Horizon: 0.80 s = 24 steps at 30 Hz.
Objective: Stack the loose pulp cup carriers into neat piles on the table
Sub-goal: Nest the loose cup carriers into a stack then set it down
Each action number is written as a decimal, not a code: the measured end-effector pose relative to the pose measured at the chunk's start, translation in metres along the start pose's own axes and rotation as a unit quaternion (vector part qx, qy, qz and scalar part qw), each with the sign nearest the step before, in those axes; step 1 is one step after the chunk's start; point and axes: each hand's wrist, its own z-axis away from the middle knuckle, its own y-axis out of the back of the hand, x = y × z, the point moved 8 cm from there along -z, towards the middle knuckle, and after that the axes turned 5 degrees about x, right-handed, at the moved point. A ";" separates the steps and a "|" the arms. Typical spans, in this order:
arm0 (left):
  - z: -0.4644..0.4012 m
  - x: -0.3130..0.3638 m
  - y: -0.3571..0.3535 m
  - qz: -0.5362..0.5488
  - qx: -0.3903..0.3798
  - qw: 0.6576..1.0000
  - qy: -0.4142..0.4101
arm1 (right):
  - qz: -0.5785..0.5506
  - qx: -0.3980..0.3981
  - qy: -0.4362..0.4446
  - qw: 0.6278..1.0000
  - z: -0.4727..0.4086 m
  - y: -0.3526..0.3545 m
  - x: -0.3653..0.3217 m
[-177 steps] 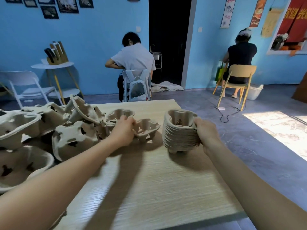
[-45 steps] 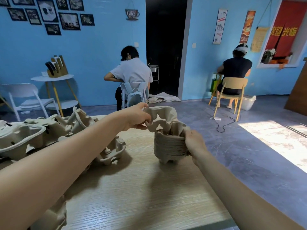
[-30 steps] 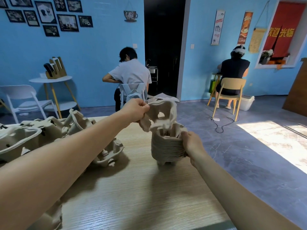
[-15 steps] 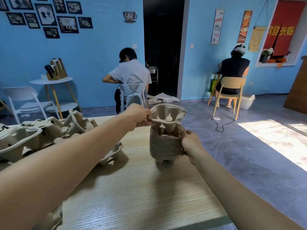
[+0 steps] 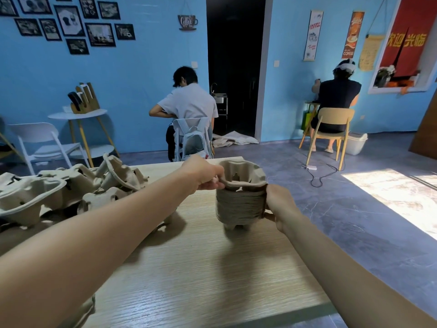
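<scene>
A tall pile of nested grey pulp cup carriers (image 5: 238,204) stands on the wooden table (image 5: 201,275), right of centre. The top carrier (image 5: 243,172) rests on the pile. My left hand (image 5: 205,174) pinches that carrier's left rim. My right hand (image 5: 277,207) grips the right side of the pile. A heap of loose carriers (image 5: 71,185) lies on the left part of the table, partly hidden behind my left forearm.
The table's right edge runs close to the pile, with grey floor beyond. Two seated people work at the far blue wall, one on a chair with a backpack (image 5: 194,140), one on a wooden chair (image 5: 331,131). A white chair (image 5: 45,143) stands far left.
My left hand carried a loose carrier from the heap to the pile, turned it level and lowered it onto the top. My right hand stayed on the pile's side.
</scene>
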 end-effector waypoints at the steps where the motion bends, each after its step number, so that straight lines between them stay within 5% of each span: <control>1: -0.002 -0.001 -0.001 -0.012 0.003 1.000 -0.004 | -0.016 -0.002 -0.009 1.000 0.000 0.001 0.002; 5: -0.006 -0.001 -0.004 -0.127 0.009 0.991 -0.028 | -0.044 0.000 -0.018 0.999 0.005 0.005 0.000; 9: -0.008 0.005 0.000 -0.295 0.059 0.948 -0.104 | -0.039 -0.010 -0.017 0.999 0.009 0.000 -0.006; 17: -0.003 -0.017 0.018 -0.230 0.080 0.953 -0.182 | -0.034 -0.021 -0.052 0.998 0.014 -0.010 0.001; 24: -0.001 -0.076 0.059 -0.377 0.108 0.903 -0.177 | -0.039 -0.036 -0.037 0.998 0.023 -0.033 -0.001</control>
